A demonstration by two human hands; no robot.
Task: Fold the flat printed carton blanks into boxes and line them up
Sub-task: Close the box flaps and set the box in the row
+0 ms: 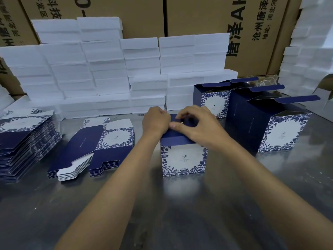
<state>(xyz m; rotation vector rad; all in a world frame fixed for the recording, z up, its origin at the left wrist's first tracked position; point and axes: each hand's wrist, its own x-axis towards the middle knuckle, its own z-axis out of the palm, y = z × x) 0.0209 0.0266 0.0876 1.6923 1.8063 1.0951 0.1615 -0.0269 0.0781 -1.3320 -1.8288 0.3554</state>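
Both forearms reach out over the steel table (54,204) to a box (183,159) standing upright in the middle. On its top, the left hand (155,121) curls over the far left edge, while the right hand (196,123) pinches and presses the navy flap (180,138) with bent fingers; both have hold of the box's top, which looks about to close.

As for progress, three boxes (281,130) stand to the right in a rough row running away from the camera, lids up. Much is left: a thin pile of blanks (100,147) lies just left of the box in hand, and a tall stack (23,141) sits at the far left edge. This looks like an early stage.

Behind, white foam blocks (108,69) are piled against brown cartons (198,15). Those cartons carry large Chinese characters; "沧州唐泽" and "河北" can be read on the right one. Small print on the boxes is too fine to read.
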